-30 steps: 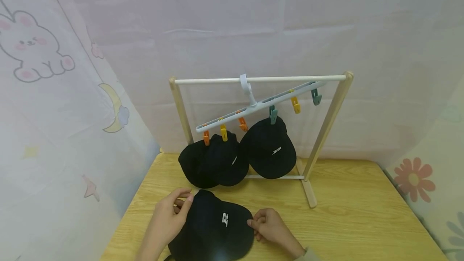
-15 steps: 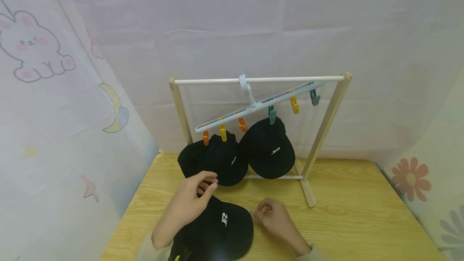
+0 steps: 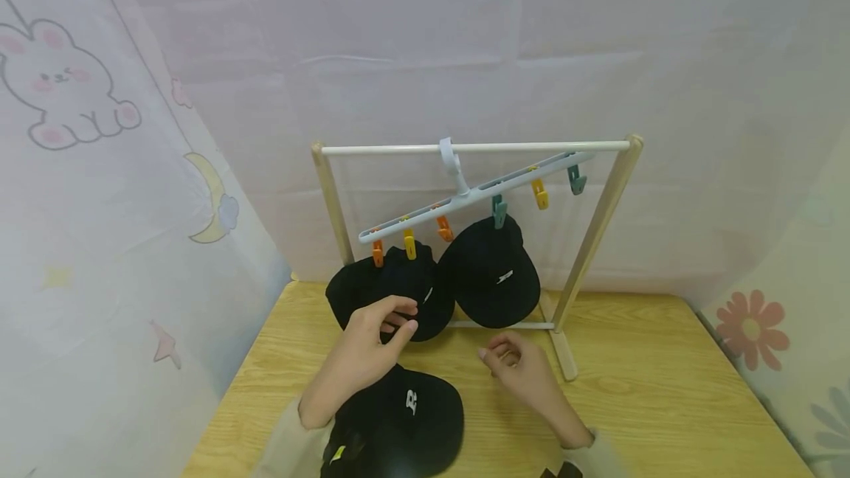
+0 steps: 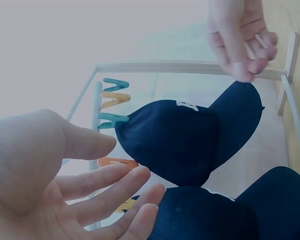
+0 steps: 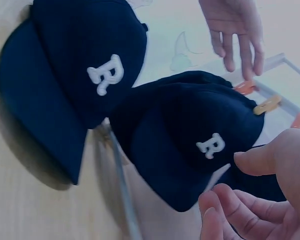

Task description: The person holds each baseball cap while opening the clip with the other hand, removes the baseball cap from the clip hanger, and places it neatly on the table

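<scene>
A black baseball cap with a white R lies on the table. My left hand hovers past its crown, before the hanging caps, fingers loosely bent and holding nothing. To the right of the cap's brim, my right hand is in the air, likewise holding nothing, its fingers relaxed. Two overlapping black caps hang at the left, held by an orange clip and a yellow clip. Another black cap hangs from a green clip. In the right wrist view, the table cap is close.
A tilted pale clip hanger hooks over the white bar of a wooden rack. A second orange clip, a yellow clip and a green clip hold nothing. Patterned cloth stands behind the table.
Both hands have left the cap on the table. My left hand has moved forward and right toward the hanging caps; my right hand has let go of the brim and moved right and forward.
</scene>
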Available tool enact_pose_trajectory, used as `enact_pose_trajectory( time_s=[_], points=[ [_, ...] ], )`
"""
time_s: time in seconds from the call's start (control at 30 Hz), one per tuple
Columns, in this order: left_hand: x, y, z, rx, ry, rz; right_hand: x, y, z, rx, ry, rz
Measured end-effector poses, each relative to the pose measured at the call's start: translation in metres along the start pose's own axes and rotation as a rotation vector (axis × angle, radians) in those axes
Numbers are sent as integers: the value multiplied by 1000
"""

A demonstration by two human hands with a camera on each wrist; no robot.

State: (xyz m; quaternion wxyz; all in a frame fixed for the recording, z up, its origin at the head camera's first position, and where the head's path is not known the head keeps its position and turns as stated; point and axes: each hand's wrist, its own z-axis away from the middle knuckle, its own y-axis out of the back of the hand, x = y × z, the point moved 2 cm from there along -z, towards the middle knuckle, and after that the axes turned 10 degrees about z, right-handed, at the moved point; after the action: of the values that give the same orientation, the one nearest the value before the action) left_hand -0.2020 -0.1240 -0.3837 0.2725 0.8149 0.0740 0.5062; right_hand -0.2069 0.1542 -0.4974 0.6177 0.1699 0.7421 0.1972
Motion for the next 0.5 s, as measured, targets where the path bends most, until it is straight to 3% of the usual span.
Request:
enact_pose_trajectory(
  time_s=[0.23, 0.5],
  points=[
    [1, 0, -8, 11, -9, -17, -16, 18, -7, 97, 149, 51],
    [1, -6, -16, 18, -7, 21, -27, 38, -10, 156, 165, 85]
  ],
)
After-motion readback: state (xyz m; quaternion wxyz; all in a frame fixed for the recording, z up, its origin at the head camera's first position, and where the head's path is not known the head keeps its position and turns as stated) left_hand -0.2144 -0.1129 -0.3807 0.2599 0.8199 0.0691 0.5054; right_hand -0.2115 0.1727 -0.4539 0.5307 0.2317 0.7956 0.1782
